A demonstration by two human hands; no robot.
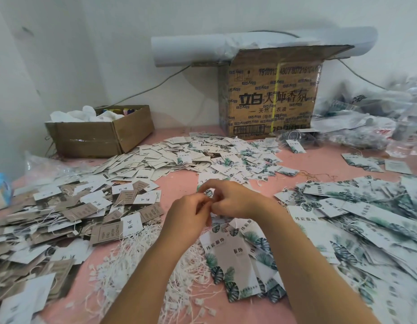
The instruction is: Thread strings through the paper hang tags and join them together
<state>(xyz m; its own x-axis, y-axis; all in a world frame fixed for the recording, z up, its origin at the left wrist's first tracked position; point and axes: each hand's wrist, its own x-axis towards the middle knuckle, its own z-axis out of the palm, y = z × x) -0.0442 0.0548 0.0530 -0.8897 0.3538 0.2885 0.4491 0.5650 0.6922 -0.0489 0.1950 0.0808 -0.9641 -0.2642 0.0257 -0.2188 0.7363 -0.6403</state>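
While both hands meet above the middle of the desk point(177, 183), the head camera looks down on them from close behind. The left hand point(188, 213) and the right hand point(231, 197) touch at the fingertips, all fingers curled inward. They pinch at one spot, where a corner of a leaf-printed tag point(208, 192) shows between them. Whether a string also runs through that pinch is too fine to tell.

Just under the wrists, toward the near edge, a bundle of larger leaf tags point(228, 256) lies fanned on the pink top. Beside it on the left, a loose heap of white strings point(132, 258) with small plastic ends spreads to the near edge. Brown and white tags point(62, 206) cover the left side, many already carrying strings. A broad drift of small white tags point(179, 155) lies beyond the hands, toward the far edge. More leaf tags point(366, 218) are piled along the right side.

At the far edge a tall printed carton point(270, 99) stands against the wall, with a roll of white paper point(191, 50) lying across its top. A low open box point(102, 134) sits in the far left corner, and crumpled plastic bags point(366, 120) fill the far right corner.
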